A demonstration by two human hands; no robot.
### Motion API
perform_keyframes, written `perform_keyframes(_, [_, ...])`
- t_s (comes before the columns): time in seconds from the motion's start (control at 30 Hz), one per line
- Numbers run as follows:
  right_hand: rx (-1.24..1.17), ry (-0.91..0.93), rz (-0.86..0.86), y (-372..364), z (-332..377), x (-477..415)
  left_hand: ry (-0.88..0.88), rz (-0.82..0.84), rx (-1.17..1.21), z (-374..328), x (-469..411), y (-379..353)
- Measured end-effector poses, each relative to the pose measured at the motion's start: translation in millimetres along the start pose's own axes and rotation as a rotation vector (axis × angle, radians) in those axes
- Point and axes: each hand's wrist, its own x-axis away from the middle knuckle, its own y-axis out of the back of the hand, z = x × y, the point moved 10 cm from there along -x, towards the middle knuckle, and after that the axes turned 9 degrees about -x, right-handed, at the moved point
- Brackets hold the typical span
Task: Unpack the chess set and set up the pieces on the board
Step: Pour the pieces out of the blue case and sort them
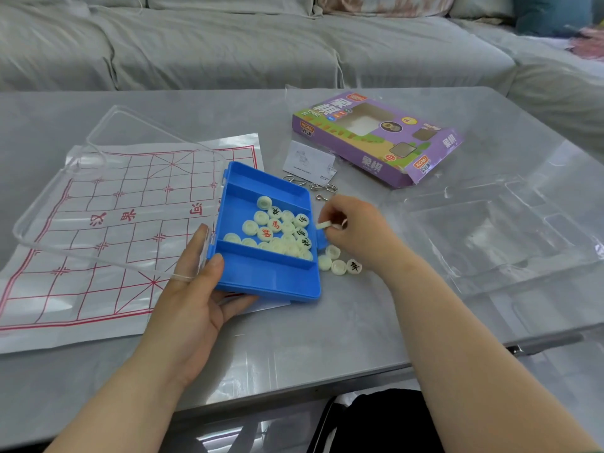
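A blue plastic case (261, 279) with a clear hinged lid (108, 165) swung open to the left holds several cream round chess pieces (277, 233) with red or black characters. My left hand (196, 289) grips the case's near left corner and tilts it. My right hand (353, 230), just right of the case, pinches one cream piece (322, 225) between its fingertips. Three pieces (340, 264) lie on the table below that hand. The paper board (108, 230) with red grid lines lies flat under the lid and case.
The grey table (327, 322) also carries the purple cardboard box (379, 138), a small white leaflet (307, 160), metal wire rings (318, 186) and a clear plastic insert tray (490, 230). A grey sofa (228, 44) stands behind the table.
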Motion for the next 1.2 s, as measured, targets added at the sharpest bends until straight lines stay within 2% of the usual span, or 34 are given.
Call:
perform_keyframes(0.17, [0.1, -0.125, 0.085, 3, -28, 4, 0.01, 0.016, 0.008, 0, -1, 0])
perform_keyframes(0.3, [0.08, 0.01, 0.05, 3, 4, 3, 0.019, 0.082, -0.003, 2, 0, -8])
perform_keyframes(0.47, [0.11, 0.152, 0.121, -31, 39, -1, 0.046, 0.125, -0.014, 10, 1, -15])
perform_keyframes(0.63, [0.089, 0.165, 0.179, -49, 43, -1, 0.048, 0.116, 0.002, 12, -1, -13])
perform_keyframes(0.83, [0.052, 0.111, 0.334, -54, 36, 1, 0.066, 0.082, 0.01, 10, -4, -9])
perform_keyframes(1.2, [0.08, 0.084, 0.392, -61, 37, -4, 0.072, 0.081, -0.008, 11, -6, -8])
